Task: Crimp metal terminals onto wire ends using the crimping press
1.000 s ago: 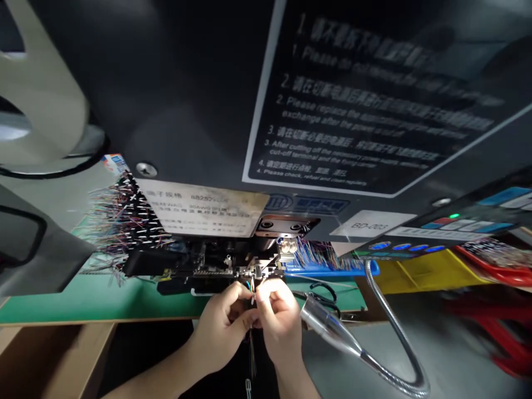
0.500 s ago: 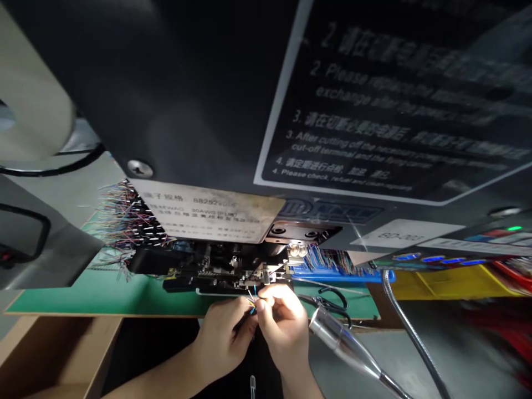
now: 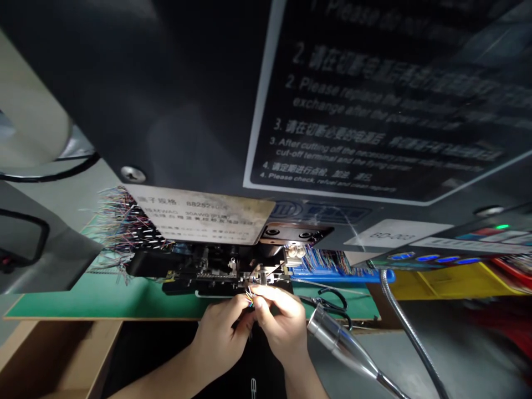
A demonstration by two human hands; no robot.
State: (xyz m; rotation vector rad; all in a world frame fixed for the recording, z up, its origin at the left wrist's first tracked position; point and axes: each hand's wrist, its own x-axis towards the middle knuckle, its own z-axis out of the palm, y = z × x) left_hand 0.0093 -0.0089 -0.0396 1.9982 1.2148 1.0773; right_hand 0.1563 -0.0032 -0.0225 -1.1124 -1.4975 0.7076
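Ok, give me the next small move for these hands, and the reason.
Probably have the bare right hand single out one tip from the thin multicoloured wires: they fan out in a small bunch where its fingertips meet those of the bare left hand, close to the brightly lit metal tooling.

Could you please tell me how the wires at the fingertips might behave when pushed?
The wires look thin, so they would probably bend easily. Their ends fan out between the left hand and right hand, so they may splay.
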